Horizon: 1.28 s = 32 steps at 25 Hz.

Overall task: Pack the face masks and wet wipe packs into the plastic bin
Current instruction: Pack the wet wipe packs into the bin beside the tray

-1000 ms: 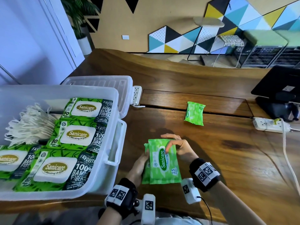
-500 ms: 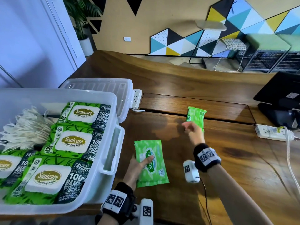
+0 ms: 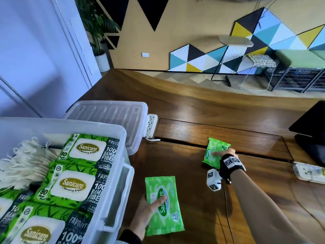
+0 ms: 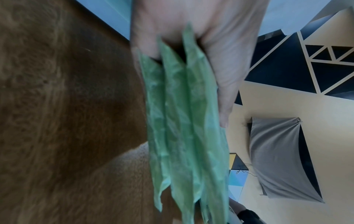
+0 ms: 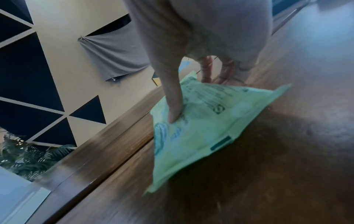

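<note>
Both hands on small green wipe packs, bin at 9 o'clock.

My left hand [image 3: 143, 214] grips a stack of small packs [image 3: 162, 205] at 6 o'clock on the wooden table [image 3: 202, 199], thumb on top; the left wrist view shows three crinkly green film edges [image 4: 184, 128] fanned out, blurry, count not sure. My right hand [image 3: 224, 153] at 3 o'clock pinches one more small pack [image 3: 213, 152], thumb pressed on top, fingers curled at its far edge, partly hidden behind the wrist strap. The clear plastic bin [image 3: 112, 173] holds four big flat wipe packs [image 3: 73, 184] that I can see, two cut off by the frame, plus a pile of white face masks [image 3: 22, 164], stringy loops, uncountable. The clear ribbed lid [image 3: 112, 113] lies behind the bin at 11 o'clock.
</note>
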Tool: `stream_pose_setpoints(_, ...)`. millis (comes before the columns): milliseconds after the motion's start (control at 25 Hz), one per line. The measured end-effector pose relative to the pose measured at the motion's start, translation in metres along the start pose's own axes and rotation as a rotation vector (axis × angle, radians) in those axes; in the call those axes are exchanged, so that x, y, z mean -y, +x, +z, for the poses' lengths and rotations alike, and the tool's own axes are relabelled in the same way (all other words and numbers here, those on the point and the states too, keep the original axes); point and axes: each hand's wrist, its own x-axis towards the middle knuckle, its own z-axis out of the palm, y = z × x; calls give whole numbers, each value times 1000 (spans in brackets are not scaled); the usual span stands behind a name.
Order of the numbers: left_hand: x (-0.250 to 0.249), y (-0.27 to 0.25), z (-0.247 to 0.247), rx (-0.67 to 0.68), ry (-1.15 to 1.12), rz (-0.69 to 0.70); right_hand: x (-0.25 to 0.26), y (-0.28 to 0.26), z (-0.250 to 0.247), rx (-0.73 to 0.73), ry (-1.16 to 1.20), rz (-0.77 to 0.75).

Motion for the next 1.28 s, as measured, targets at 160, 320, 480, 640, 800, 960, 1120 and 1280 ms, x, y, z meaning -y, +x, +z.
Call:
stream_pose_setpoints(160,-5,-4,4,21,-14,-37,-3,-32,-5,71,67,-109)
stream_pose_setpoints(320,-12,-13,6,38,8,-68,-30,-97,-10,225,293,-531)
stream_pose_setpoints(480,-15,-20,4,90,102,-130,-85,-174,-19,302,320,-1189)
stream_pose_setpoints(640,-23,-36,11,168,128,-181,-116,-225,-11,290,278,-1587)
stream_pose_setpoints(800,-18,-52,15,275,-31,-175,-136,-230,12,332,240,-1658)
stream_pose_setpoints(960,-9,-70,15,288,-77,-162,-147,-227,13,333,69,-1752)
stream_pose_setpoints(1120,-10,-84,18,193,-19,-78,-162,-257,14,300,317,-1291)
stream_pose_setpoints(1280,-36,-115,38,190,-83,75,-147,-301,2,686,784,-596)
